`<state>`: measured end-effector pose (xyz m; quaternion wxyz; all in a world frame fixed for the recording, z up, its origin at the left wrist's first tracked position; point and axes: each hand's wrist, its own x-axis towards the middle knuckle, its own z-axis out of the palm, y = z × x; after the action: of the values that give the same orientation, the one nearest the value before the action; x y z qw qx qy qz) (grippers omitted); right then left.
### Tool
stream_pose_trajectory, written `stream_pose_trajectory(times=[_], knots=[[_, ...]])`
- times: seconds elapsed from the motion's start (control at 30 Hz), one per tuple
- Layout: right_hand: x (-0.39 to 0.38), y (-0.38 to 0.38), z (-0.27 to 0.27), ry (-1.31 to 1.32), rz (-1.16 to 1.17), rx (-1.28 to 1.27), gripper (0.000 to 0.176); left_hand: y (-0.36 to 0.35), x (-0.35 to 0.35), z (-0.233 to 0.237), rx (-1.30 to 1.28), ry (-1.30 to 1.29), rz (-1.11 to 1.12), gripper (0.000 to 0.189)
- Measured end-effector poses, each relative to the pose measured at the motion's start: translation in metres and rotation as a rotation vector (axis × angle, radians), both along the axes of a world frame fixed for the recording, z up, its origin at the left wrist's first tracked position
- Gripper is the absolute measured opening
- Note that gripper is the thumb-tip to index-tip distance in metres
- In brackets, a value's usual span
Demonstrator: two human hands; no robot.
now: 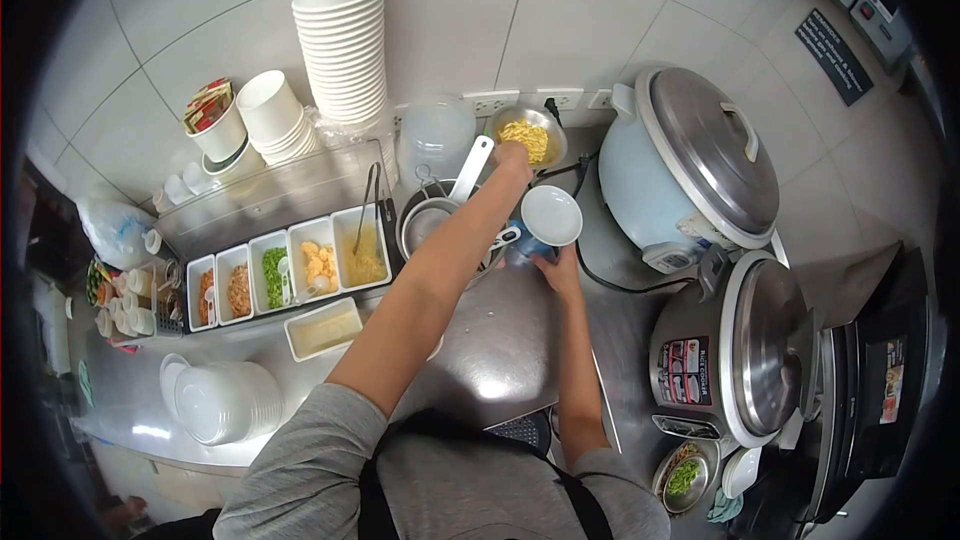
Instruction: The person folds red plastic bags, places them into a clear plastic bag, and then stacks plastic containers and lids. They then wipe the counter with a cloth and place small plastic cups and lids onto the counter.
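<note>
My left hand (513, 158) reaches far forward to the near rim of a round metal bowl (556, 148) that holds yellow shreds (527, 139). Its fingers are curled in, and their tips are hidden at the bowl. Closer to me, my right hand (559, 269) is wrapped around the lower part of a blue-and-white cup (551, 216), whose round white top faces up. Left of the cup, a strainer with a white handle (472, 170) rests over a dark pot (411, 202), partly covered by my left forearm.
On the left stands a rack of white tubs (268, 275) with toppings, a shallow white tray (322, 330) before it. Stacked white bowls (340, 50) rise behind. Two rice cookers (640, 175) occupy the right, with a black cable (620, 285) running across the counter.
</note>
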<state>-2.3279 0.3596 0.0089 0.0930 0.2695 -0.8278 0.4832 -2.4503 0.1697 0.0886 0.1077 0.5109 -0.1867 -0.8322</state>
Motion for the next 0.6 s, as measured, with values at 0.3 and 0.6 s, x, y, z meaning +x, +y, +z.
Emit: stream_pose_trajectory(times=[0.3,0.6], knots=[[0.024,0.003,0.184,-0.172,-0.093,0.461,0.031,-0.017,0.180,0.126,-0.506,0.710,-0.250,0.082],[-0.004,-0.279,0.227,-0.200,0.459,-0.130,0.106,-0.169,0.219,0.120,-0.879,0.321,0.089,0.075]])
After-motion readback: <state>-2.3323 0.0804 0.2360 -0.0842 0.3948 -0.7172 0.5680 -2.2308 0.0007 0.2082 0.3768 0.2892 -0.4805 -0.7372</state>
